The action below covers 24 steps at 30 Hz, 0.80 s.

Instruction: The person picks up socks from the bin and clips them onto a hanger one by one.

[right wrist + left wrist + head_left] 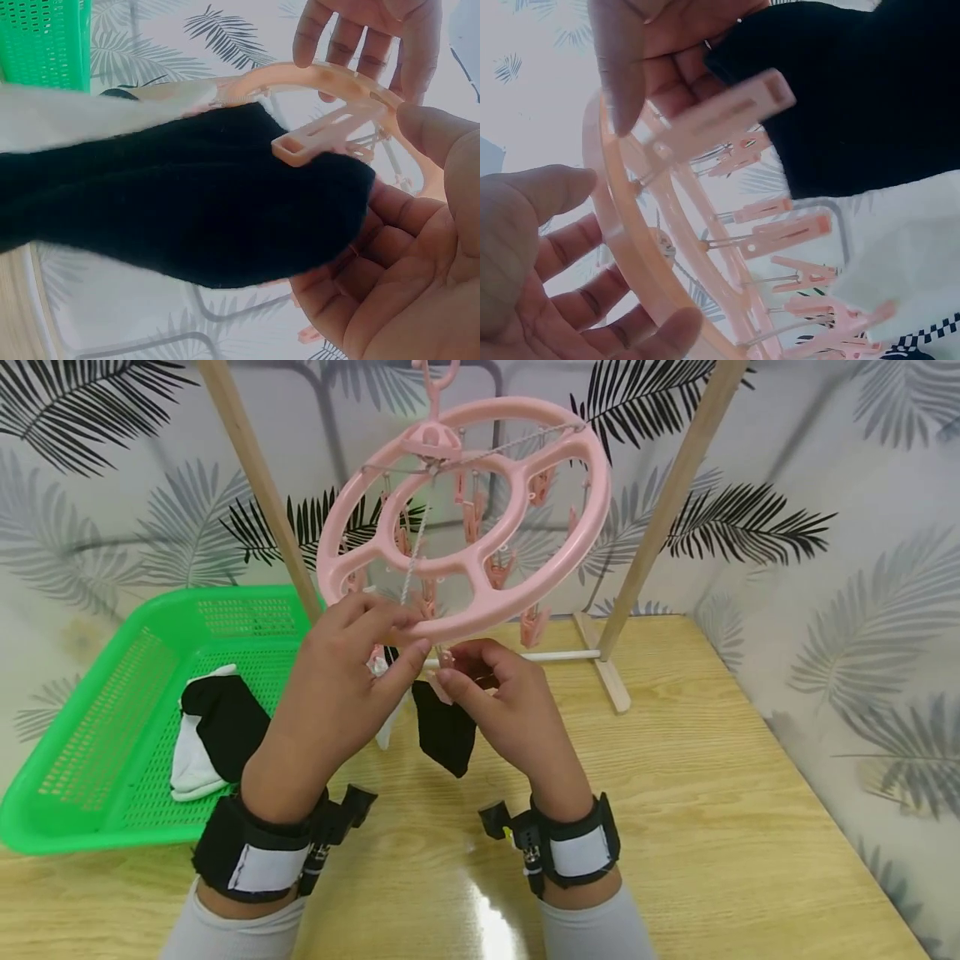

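Sock [447, 739] below the near edge of the ring [468, 560]; right hand [513, 703] grips it, left hand [337, 672] holds the ring; too shallow a bite by the peg [718, 118] could drop it.

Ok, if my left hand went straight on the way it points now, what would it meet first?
Most likely the pink plastic oval hanger; your left hand is right at its near rim. Past that, perhaps a small pink plastic clothespin, though depth is unclear.
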Available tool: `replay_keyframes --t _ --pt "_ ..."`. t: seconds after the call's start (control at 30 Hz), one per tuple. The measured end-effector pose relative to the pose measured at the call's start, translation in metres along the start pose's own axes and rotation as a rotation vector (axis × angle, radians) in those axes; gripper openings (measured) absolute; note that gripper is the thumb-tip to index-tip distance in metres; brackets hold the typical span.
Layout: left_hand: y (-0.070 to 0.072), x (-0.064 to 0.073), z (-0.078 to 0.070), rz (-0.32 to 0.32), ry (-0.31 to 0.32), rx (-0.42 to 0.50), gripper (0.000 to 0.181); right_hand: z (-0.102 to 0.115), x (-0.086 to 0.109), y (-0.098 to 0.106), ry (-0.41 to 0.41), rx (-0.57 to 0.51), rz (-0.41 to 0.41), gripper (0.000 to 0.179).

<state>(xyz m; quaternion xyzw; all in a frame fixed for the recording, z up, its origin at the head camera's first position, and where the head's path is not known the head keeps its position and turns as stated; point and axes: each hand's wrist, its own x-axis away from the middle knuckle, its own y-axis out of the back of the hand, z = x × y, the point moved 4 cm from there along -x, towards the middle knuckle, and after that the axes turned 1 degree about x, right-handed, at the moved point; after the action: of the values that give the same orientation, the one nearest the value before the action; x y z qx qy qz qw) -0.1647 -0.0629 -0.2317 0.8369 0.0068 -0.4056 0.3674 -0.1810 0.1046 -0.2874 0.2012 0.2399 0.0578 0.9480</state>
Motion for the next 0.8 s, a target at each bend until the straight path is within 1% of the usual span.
replay_keyframes --t 0.2,0.33,0.4,0.47,0.57,0.63,0.67,0.7,0.77,0.8 --pt "0.004 0.0 0.001 -0.004 0.034 0.004 0.022 0.005 0.002 0.003 0.036 0.083 -0.012 0.027" --pt "0.01 -0.001 0.004 -0.01 0.036 -0.003 0.021 0.014 0.007 0.009 0.104 0.072 -0.058 0.024" --pt "0.013 -0.001 0.005 -0.015 0.021 -0.005 0.02 0.018 0.011 0.014 0.14 0.05 -0.109 0.021" --pt "0.016 -0.001 0.006 -0.017 0.004 -0.008 0.02 0.021 0.013 0.02 0.183 0.018 -0.178 0.018" --pt "0.022 -0.002 0.006 -0.012 0.008 -0.007 0.02 0.023 0.016 0.029 0.253 -0.069 -0.291 0.03" --pt "0.026 -0.001 0.006 -0.01 0.018 -0.015 0.02 0.022 0.018 0.035 0.281 -0.143 -0.366 0.032" --pt "0.027 -0.001 0.006 -0.012 0.02 -0.019 0.02 0.021 0.018 0.038 0.281 -0.173 -0.403 0.033" --pt "0.029 -0.001 0.006 -0.015 0.024 -0.02 0.02 0.02 0.019 0.04 0.262 -0.2 -0.442 0.034" --pt "0.032 -0.001 0.007 -0.026 0.009 -0.018 0.021 0.015 0.018 0.043 0.191 -0.245 -0.508 0.026" --pt "0.034 -0.001 0.008 -0.033 -0.005 -0.017 0.021 0.013 0.018 0.044 0.151 -0.262 -0.522 0.023"
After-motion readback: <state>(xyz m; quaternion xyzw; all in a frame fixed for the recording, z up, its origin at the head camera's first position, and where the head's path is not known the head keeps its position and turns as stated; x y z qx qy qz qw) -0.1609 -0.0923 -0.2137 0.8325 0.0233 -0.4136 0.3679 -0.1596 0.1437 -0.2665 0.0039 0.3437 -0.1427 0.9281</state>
